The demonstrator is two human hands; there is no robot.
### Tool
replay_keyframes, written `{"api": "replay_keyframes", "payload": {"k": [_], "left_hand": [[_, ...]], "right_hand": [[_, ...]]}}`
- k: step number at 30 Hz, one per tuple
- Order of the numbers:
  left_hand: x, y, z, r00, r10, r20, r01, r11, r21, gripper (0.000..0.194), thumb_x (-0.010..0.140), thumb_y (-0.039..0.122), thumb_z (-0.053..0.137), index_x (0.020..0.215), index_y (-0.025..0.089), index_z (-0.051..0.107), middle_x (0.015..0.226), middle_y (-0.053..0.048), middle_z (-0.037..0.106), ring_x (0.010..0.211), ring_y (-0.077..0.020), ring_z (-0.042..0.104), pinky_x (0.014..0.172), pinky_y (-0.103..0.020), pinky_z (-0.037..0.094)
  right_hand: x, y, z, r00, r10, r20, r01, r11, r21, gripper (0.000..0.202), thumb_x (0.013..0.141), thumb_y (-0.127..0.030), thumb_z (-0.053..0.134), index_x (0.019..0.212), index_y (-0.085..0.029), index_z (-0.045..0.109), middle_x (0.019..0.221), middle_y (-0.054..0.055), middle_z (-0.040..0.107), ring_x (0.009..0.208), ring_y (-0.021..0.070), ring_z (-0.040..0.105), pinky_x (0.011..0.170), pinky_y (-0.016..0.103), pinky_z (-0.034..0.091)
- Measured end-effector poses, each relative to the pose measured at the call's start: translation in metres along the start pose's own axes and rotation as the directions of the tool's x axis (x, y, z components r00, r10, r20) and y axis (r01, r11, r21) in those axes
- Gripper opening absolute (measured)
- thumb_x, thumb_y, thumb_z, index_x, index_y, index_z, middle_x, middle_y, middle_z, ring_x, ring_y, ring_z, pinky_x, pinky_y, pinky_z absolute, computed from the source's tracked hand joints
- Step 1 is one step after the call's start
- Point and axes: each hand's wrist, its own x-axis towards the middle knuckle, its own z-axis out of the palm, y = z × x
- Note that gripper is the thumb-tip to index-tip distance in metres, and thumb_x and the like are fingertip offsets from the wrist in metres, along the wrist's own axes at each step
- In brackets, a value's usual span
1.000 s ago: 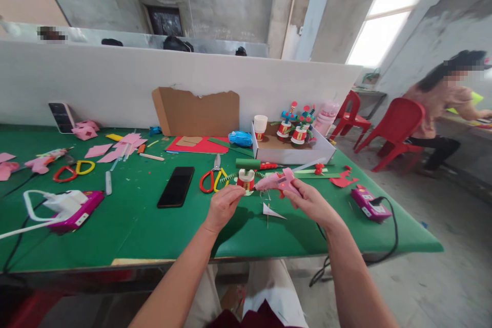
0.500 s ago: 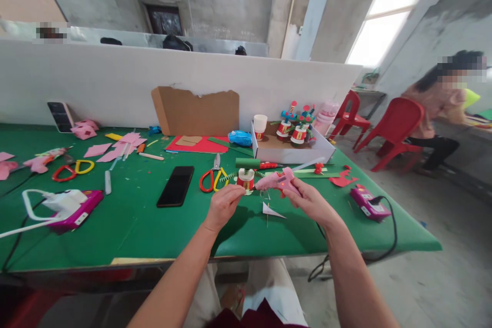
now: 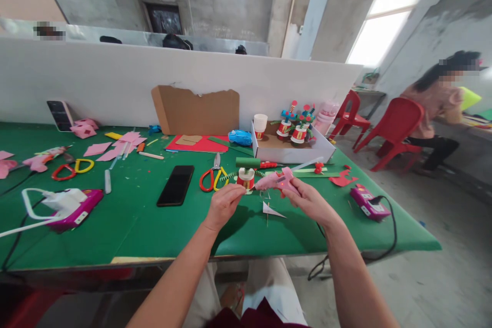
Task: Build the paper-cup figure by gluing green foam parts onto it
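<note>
In my right hand [image 3: 309,200] is a pink hot glue gun [image 3: 274,180], gripped by its handle, with the nozzle pointing left. My left hand [image 3: 226,205] is closed in a pinch right at the nozzle; what the fingertips hold is too small to make out. Just behind the fingertips stands a red and white paper cup figure [image 3: 245,178] with coiled green arms and a green roll [image 3: 248,163] on top. Part of the cup is hidden by my fingers. A white paper scrap [image 3: 272,210] lies below the glue gun.
Red and yellow scissors [image 3: 213,177] and a black phone [image 3: 176,185] lie to the left. Behind, a white box [image 3: 294,154] holds finished cup figures. Purple power strips [image 3: 369,204] sit at both sides, with cords. A person [image 3: 438,97] sits at right beyond red chairs.
My hands and the glue gun stay in nearly the same place. The seated person at the right has shifted slightly.
</note>
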Motion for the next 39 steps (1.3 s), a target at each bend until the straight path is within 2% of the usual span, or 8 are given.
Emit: {"api": "replay_keyframes", "payload": {"k": [8,19,29,39], "left_hand": [[-0.0019,-0.0017,0.0007,1.000,0.014,0.002,-0.014,1.000,0.004,0.017,0.091,0.014,0.052,0.089,0.018,0.068,0.085,-0.005,0.073,0.080,-0.0116,0.068,0.075,-0.022,0.057],[-0.0007,-0.0006,0.0002,1.000,0.008,0.006,-0.008,1.000,0.020,0.019,0.092,0.017,0.051,0.089,0.018,0.069,0.084,-0.005,0.073,0.078,-0.0115,0.068,0.074,-0.022,0.057],[0.0001,0.0005,-0.0002,1.000,0.017,0.004,-0.017,1.000,0.007,0.018,0.092,0.015,0.051,0.088,0.018,0.068,0.084,-0.005,0.073,0.079,-0.0118,0.068,0.075,-0.022,0.056],[0.0020,0.0037,-0.0006,1.000,0.028,0.007,-0.028,1.000,0.013,0.016,0.091,0.012,0.052,0.088,0.016,0.067,0.082,-0.005,0.072,0.077,-0.0112,0.068,0.074,-0.020,0.055]], "right_hand": [[-0.0005,-0.0005,-0.0006,1.000,0.002,-0.005,-0.002,1.000,-0.026,0.040,0.080,-0.057,0.055,0.091,-0.018,0.056,0.061,-0.005,0.043,0.053,0.0099,0.035,0.047,0.023,0.029],[0.0002,-0.0025,0.0002,0.999,-0.034,-0.014,0.033,0.997,-0.071,0.036,0.081,-0.055,0.054,0.087,-0.019,0.055,0.064,-0.004,0.046,0.056,0.0107,0.037,0.049,0.023,0.031],[0.0030,0.0017,-0.0001,1.000,-0.020,-0.021,0.019,0.999,-0.049,0.038,0.083,-0.054,0.053,0.097,-0.019,0.056,0.071,-0.002,0.053,0.058,0.0115,0.039,0.051,0.024,0.033],[0.0012,-0.0040,0.0008,0.999,-0.043,-0.021,0.041,0.995,-0.092,0.035,0.083,-0.053,0.052,0.091,-0.019,0.057,0.067,-0.002,0.048,0.057,0.0121,0.038,0.053,0.025,0.032]]}}
